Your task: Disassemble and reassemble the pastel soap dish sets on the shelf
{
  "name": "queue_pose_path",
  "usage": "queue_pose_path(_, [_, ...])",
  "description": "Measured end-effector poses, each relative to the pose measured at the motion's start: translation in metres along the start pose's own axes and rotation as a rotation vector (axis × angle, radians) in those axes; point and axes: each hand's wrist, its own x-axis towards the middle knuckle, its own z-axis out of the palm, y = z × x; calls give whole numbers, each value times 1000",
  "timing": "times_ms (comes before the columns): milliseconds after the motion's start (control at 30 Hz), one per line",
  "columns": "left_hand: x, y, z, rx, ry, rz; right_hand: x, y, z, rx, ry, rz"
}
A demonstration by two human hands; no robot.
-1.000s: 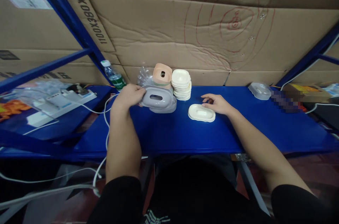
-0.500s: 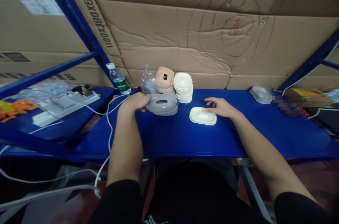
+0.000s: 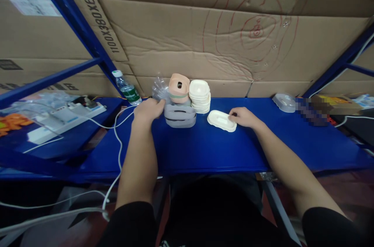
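One cream lid (image 3: 222,120) has tilted, pinched by one of two hands (image 3: 244,117).

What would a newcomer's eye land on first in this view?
Probably the red rings drawn on the cardboard behind the table. Next, the stack of cream trays towards the table's back, just right of the orange box. Nearer, the right hand holds the right end of a single cream tray that stands out against the blue.

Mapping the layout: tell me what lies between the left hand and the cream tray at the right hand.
The head view shows grey pieces between the left hand and the cream tray, then blue tabletop.
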Motion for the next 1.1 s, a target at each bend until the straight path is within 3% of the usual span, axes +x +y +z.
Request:
queue_pose_path(167, [-11, 3, -7, 10, 136, 7, 12, -29, -8, 337, 416, 138])
queue_pose_path(267, [-14, 6, -6, -15, 204, 26, 34, -51, -20, 396, 499, 210])
queue_pose_path(433, [-10, 8, 4, -41, 201, 81, 84, -82, -31, 323, 431, 267])
queue_pose_path(600, [-1, 4, 9, -20, 128, 104, 117, -108, -32, 57, 370, 308])
queue_pose_path(900, [3, 0, 11, -36, 114, 125, 134, -137, -17, -332, 309, 229])
queue_pose_path(1100, [0, 2, 10, -49, 127, 135, 134, -136, -13, -374, 343, 170])
